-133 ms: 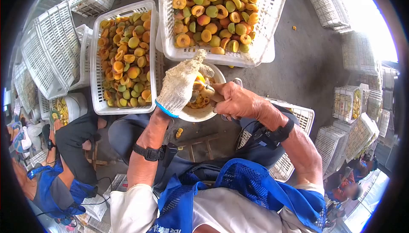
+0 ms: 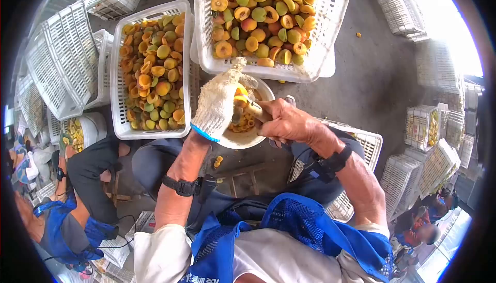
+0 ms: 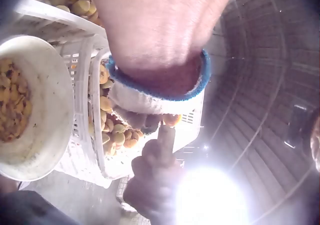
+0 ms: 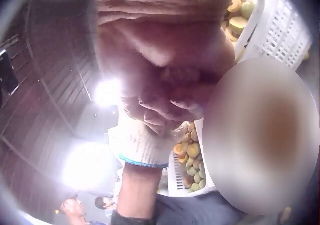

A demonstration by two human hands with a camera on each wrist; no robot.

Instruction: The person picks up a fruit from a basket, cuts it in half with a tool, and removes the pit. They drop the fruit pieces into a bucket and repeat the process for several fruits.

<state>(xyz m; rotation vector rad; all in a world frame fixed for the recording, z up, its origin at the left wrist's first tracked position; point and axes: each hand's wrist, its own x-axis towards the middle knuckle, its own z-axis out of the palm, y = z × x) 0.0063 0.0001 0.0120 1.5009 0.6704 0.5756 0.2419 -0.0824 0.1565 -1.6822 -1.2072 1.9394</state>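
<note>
My left hand (image 2: 213, 104), in a dirty white knit glove with a blue cuff, holds a yellow-orange apricot (image 2: 241, 91) over a white bowl (image 2: 233, 142). The bare right hand (image 2: 292, 123) grips a short tool (image 2: 257, 111) with a pale thick handle and a small metal end, which points at the fruit. In the left wrist view the handle (image 3: 166, 144) sticks up from the right fist, close below the glove. Yellow fruit pieces lie in the bowl. The right wrist view shows curled right fingers (image 4: 155, 109) before the glove (image 4: 145, 145); the tool is hidden there.
A white crate (image 2: 325, 29) of halved apricots stands beyond the bowl, with another full crate (image 2: 187, 76) to its left. Stacked crates (image 2: 57, 60) line the left side and more crates (image 2: 400, 177) the right. Another person (image 2: 67, 216) sits at the lower left.
The gloved hand has tipped slightly left over the bowl, and its fingertip end has shifted left. My right hand keeps its grip on the tool beside the apricot.
</note>
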